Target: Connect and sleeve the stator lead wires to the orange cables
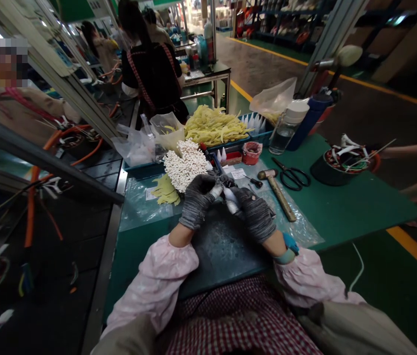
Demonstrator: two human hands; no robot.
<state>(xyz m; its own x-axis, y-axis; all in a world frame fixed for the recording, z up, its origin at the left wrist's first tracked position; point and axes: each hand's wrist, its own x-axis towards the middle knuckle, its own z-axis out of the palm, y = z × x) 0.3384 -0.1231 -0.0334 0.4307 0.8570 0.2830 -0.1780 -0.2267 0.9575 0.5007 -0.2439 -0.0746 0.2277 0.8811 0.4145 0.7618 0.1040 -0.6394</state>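
Observation:
Both my hands wear grey knit gloves and meet over the middle of the green worktable [341, 207]. My left hand [198, 198] is closed, pinching a small white tube-like piece [216, 191] at its fingertips. My right hand [254, 213] is curled around another white piece [231, 203] that touches the first. Just beyond my hands lies a bundle of white tube ends [185, 162] and a blue-handled tool [213, 160].
A heap of yellow strips [213, 127] fills a blue tray behind. A hammer [277, 191], black scissors [292, 176], a red cup [251, 152], a clear bottle [285, 129] and a wound motor part [343, 165] lie to the right. Other people work at the left and far benches.

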